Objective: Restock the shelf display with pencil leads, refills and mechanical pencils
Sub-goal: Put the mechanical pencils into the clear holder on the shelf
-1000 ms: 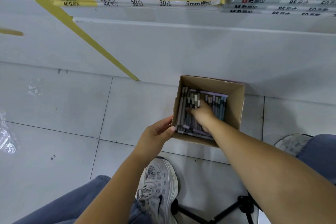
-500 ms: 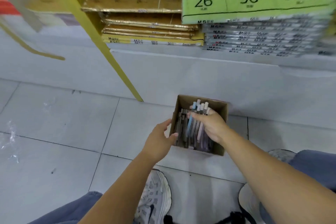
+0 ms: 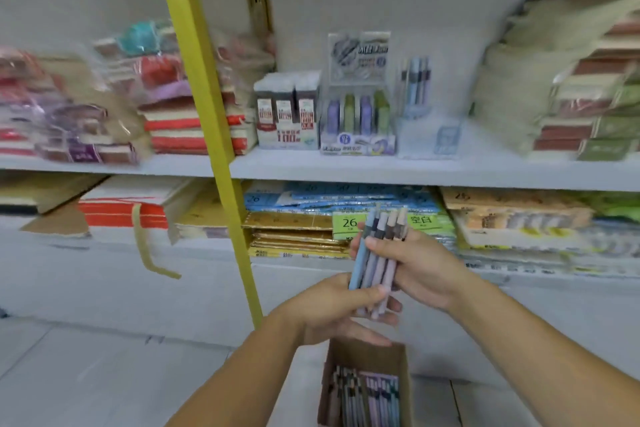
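Observation:
My right hand (image 3: 420, 269) grips a bundle of several pastel mechanical pencils (image 3: 375, 256), held upright in front of the shelf. My left hand (image 3: 341, 310) cups the bundle's lower ends, thumb laid across them. Below the hands, a small cardboard box (image 3: 367, 354) on the floor holds more pencils (image 3: 363, 399). On the upper shelf (image 3: 381, 168) stand boxes of pencil leads (image 3: 285, 111), a display of refill tubes (image 3: 358, 118) and a clear pencil holder (image 3: 415, 87) with a few pencils.
A yellow shelf post (image 3: 207, 121) runs diagonally just left of my hands. Wrapped notebook stacks (image 3: 173, 104) fill the upper shelf's left and right sides. Paper packs (image 3: 311, 218) lie on the lower shelf. Grey tiled floor lies below.
My right hand lifted a bundle of pencils out of the box and up to shelf height. My left hand left the box edge and took the bundle's lower ends. The view tilted up to the shelves.

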### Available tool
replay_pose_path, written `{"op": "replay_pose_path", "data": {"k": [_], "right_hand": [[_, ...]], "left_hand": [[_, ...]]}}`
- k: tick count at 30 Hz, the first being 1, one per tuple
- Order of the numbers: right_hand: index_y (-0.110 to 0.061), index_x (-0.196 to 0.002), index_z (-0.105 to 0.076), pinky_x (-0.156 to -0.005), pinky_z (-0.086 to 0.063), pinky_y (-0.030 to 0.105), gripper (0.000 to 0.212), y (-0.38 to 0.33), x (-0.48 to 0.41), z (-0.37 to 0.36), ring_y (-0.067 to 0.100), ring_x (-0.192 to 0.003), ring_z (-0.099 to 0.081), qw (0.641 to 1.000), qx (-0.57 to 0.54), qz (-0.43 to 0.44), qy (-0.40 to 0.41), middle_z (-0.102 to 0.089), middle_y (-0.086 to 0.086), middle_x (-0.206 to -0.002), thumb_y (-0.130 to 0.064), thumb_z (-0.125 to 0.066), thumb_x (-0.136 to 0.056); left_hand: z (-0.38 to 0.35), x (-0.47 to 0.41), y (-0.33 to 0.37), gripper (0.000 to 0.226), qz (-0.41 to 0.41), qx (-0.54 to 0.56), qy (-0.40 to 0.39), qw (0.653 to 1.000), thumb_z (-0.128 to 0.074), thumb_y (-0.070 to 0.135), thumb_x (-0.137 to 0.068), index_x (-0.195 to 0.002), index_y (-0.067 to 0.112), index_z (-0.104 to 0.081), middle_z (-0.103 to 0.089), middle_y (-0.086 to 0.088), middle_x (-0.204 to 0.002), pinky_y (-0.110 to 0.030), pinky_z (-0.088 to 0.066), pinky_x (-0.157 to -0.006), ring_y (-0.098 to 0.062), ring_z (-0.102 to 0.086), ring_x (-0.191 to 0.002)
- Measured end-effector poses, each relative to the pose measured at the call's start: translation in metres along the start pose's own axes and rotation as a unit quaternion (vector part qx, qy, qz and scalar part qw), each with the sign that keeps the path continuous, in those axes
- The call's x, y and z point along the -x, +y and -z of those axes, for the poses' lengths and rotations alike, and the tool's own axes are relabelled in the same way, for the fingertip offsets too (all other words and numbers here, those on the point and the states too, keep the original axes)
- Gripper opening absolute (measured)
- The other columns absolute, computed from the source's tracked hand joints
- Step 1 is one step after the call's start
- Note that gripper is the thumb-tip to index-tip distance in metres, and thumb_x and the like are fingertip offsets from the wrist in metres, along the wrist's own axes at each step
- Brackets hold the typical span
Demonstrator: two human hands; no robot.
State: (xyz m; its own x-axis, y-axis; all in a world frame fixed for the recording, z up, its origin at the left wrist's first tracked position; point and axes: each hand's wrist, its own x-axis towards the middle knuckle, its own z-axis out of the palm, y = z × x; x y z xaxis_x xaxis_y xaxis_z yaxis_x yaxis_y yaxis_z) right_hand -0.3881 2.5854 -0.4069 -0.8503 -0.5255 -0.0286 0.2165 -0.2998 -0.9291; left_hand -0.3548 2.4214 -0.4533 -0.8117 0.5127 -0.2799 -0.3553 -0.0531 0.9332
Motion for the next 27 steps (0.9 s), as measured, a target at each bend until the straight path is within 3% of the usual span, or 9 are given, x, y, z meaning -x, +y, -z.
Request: {"op": "replay_pose_path", "data": {"k": [3,6,9,11,13,16,23,25,27], "right_hand": [[-0.009,-0.111,-0.064,-0.079,-0.058,0.032,0.030,-0.052,-0.001,-0.015,0.020,-0.091,-0.070,0.997,0.044,0.057,0.000,-0.073,0.009,-0.095,-0.009,-0.064,-0.081],[-0.009,-0.110,-0.064,-0.079,-0.057,0.034,0.020,-0.092,-0.009,-0.023,0.020,-0.094,-0.071,0.980,0.165,0.107,0.028,-0.074,0.004,-0.101,-0.013,-0.063,-0.090],[-0.025,-0.098,-0.065,-0.071,-0.057,0.033,0.018,-0.123,-0.014,-0.019,0.012,-0.082,-0.071,0.924,0.314,0.182,0.116,-0.074,-0.006,-0.088,-0.027,-0.075,-0.083],[-0.036,-0.112,-0.058,-0.067,-0.053,0.026,0.038,-0.141,-0.016,-0.009,0.008,-0.083,-0.068,0.893,0.356,0.234,0.144,-0.070,-0.010,-0.093,-0.032,-0.077,-0.080],[-0.041,-0.125,-0.052,-0.060,-0.052,0.024,0.047,-0.155,-0.018,0.002,0.011,-0.080,-0.067,0.882,0.345,0.277,0.159,-0.065,-0.008,-0.098,-0.033,-0.072,-0.083],[-0.036,-0.112,-0.064,-0.057,-0.056,0.025,0.028,-0.170,-0.023,0.013,0.015,-0.077,-0.069,0.881,0.325,0.310,0.145,-0.067,0.002,-0.098,-0.020,-0.067,-0.089],[-0.037,-0.112,-0.069,-0.066,-0.059,0.029,0.033,-0.188,-0.038,0.039,0.019,-0.086,-0.071,0.924,0.278,0.245,0.093,-0.061,0.017,-0.100,-0.013,-0.064,-0.090],[-0.032,-0.111,-0.069,-0.059,-0.058,0.026,0.031,-0.194,-0.048,0.045,0.016,-0.077,-0.071,0.911,0.278,0.270,0.139,-0.060,0.019,-0.092,-0.010,-0.064,-0.090],[-0.027,-0.110,-0.067,-0.052,-0.054,0.020,0.029,-0.207,-0.058,0.051,0.012,-0.066,-0.069,0.881,0.247,0.341,0.215,-0.060,0.010,-0.083,-0.006,-0.063,-0.090]], "left_hand": [[-0.016,0.000,0.051,0.037,-0.057,-0.036,0.019,0.998,-0.070,0.035,-0.090,-0.114,0.010,-0.058,-0.072,-0.006,-0.085,-0.043,-0.060,-0.080,-0.024,-0.072,-0.095],[-0.026,-0.005,0.088,0.049,-0.113,-0.036,0.046,0.992,-0.074,0.044,-0.080,-0.110,0.010,-0.057,-0.067,-0.003,-0.078,-0.036,-0.060,-0.072,-0.018,-0.071,-0.079],[-0.034,-0.014,0.114,0.044,-0.150,-0.057,0.063,0.985,-0.069,0.047,-0.085,-0.112,0.015,-0.056,-0.063,0.004,-0.071,-0.026,-0.055,-0.059,-0.010,-0.061,-0.064],[-0.037,-0.022,0.128,0.032,-0.169,-0.085,0.071,0.979,-0.063,0.044,-0.093,-0.112,0.018,-0.057,-0.061,0.006,-0.072,-0.023,-0.051,-0.055,-0.009,-0.056,-0.061],[-0.038,-0.031,0.139,0.025,-0.186,-0.106,0.081,0.974,-0.060,0.039,-0.098,-0.109,0.018,-0.056,-0.062,0.005,-0.075,-0.023,-0.047,-0.052,-0.010,-0.054,-0.061],[-0.041,-0.043,0.151,0.020,-0.211,-0.111,0.084,0.968,-0.059,0.035,-0.099,-0.110,0.018,-0.056,-0.066,0.002,-0.079,-0.023,-0.043,-0.050,-0.011,-0.052,-0.059],[-0.031,-0.073,0.157,0.020,-0.242,-0.088,0.126,0.958,-0.063,0.038,-0.096,-0.110,0.024,-0.062,-0.062,0.004,-0.074,-0.023,-0.042,-0.048,-0.009,-0.051,-0.058],[-0.027,-0.079,0.160,0.022,-0.250,-0.077,0.150,0.953,-0.062,0.039,-0.096,-0.109,0.021,-0.062,-0.063,0.004,-0.074,-0.023,-0.042,-0.048,-0.009,-0.051,-0.057],[-0.022,-0.083,0.164,0.021,-0.268,-0.065,0.177,0.945,-0.061,0.038,-0.097,-0.104,0.019,-0.060,-0.063,0.005,-0.072,-0.023,-0.040,-0.047,-0.008,-0.049,-0.055]]}}
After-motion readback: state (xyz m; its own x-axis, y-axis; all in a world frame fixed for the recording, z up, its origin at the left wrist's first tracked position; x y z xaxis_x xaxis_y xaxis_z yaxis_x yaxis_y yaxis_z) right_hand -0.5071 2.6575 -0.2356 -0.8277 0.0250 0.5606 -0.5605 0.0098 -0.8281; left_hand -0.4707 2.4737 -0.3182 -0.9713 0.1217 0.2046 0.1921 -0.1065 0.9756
